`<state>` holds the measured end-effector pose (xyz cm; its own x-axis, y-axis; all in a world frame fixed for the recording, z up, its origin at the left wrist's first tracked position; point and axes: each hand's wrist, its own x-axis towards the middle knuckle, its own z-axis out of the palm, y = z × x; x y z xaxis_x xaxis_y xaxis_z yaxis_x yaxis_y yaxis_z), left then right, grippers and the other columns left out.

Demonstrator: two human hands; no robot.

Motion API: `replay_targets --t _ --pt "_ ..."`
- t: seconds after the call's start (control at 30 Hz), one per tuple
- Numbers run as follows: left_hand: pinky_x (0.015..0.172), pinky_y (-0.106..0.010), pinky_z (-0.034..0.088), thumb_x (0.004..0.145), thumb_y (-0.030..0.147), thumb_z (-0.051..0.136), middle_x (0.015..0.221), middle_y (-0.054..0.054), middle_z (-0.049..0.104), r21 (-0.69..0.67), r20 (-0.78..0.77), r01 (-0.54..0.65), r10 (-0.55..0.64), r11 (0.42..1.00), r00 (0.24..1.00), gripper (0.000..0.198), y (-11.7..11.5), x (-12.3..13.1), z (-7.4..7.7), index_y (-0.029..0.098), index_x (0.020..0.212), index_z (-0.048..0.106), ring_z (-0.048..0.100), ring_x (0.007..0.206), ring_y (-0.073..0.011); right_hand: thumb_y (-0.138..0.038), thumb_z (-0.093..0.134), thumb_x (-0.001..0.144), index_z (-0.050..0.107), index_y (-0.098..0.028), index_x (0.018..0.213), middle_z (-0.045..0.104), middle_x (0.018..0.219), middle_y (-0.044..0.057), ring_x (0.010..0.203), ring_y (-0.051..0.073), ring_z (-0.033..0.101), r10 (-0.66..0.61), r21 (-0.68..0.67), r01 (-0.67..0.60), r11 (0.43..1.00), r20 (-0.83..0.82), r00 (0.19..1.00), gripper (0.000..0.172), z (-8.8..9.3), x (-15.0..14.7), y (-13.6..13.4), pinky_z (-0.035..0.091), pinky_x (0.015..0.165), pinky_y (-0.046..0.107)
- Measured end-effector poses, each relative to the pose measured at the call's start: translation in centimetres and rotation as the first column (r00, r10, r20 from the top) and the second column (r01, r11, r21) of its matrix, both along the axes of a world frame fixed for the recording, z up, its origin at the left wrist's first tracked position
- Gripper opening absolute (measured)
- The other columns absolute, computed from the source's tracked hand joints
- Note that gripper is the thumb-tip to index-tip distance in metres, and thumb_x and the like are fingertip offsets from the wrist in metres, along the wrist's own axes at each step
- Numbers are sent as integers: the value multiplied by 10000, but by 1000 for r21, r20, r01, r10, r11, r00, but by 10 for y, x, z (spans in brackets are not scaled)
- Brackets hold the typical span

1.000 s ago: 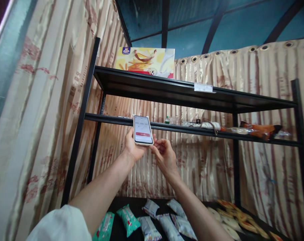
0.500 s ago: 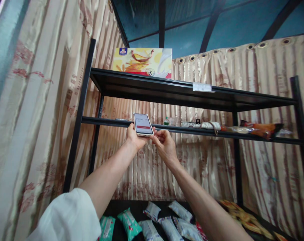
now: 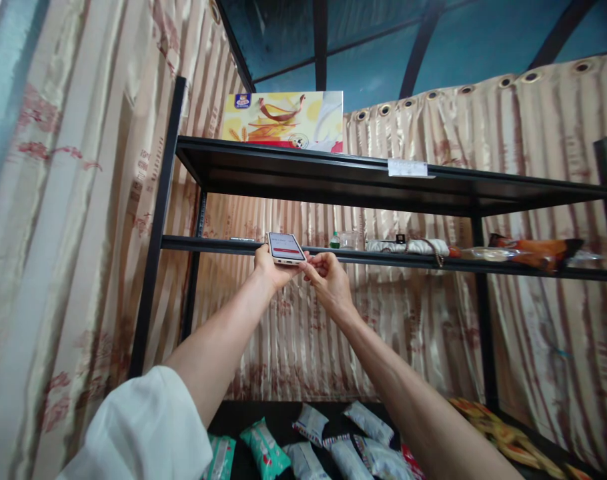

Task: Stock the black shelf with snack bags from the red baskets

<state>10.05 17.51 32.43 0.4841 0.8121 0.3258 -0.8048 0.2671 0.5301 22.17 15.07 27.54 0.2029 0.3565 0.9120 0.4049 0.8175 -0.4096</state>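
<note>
A smartphone [image 3: 286,248] in a light case lies face up in my left hand [image 3: 271,269], its lit screen showing a line of digits and a red bar. The phone is tilted well back, level with the middle shelf. My right hand [image 3: 331,279] has its thumb and fingers closed at the phone's lower right corner. Its fingertips touch or nearly touch the case there, and I cannot make out whether they grip it.
A black rack carries a yellow carton [image 3: 283,123] on its top shelf [image 3: 303,175]. On the middle shelf [image 3: 353,255] are a small green bottle [image 3: 335,240], a white bundle [image 3: 408,247] and an orange packet [image 3: 543,252]. Several packets [image 3: 311,425] lie below. Curtains [image 3: 98,200] hang around.
The phone has tipped further back, so its screen looks flatter and its lower edge shows more. Both hands stay around it. The view has shifted slightly.
</note>
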Motion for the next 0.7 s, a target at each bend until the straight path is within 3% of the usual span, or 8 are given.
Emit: replay_targets --t 0.33,0.7 --pt "621 -411 533 882 302 212 976 -202 606 4 -53 -10 10 1000 999 457 11 2 11 62 996 583 607 911 -320 -535 679 679 478 -210 748 594 698 -10 539 117 544 -56 26 55 998 20 998 389 14 4 11 446 532 260" --pt "540 -419 562 870 333 264 911 -162 613 -53 -176 -95 84 994 981 392 31 5 29 114 988 567 627 857 -300 -581 623 688 524 -202 753 601 663 0 609 164 574 -304 17 303 953 73 950 397 31 11 25 445 589 285"
